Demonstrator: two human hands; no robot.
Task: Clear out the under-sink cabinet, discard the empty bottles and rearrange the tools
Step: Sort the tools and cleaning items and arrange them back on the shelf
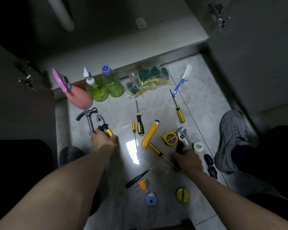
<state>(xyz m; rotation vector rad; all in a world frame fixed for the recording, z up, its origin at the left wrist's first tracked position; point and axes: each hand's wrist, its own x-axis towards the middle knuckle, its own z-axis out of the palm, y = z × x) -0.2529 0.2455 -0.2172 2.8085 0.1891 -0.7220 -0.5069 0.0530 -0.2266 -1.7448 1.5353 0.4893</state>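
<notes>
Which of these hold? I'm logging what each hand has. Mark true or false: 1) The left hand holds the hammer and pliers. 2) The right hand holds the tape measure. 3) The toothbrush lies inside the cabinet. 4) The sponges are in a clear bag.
1) True: the left hand grips the hammer and pliers.
2) False: the right hand grips the wrench; the tape measure lies beside it.
3) False: the toothbrush lies on the floor.
4) True: sponges.
</notes>
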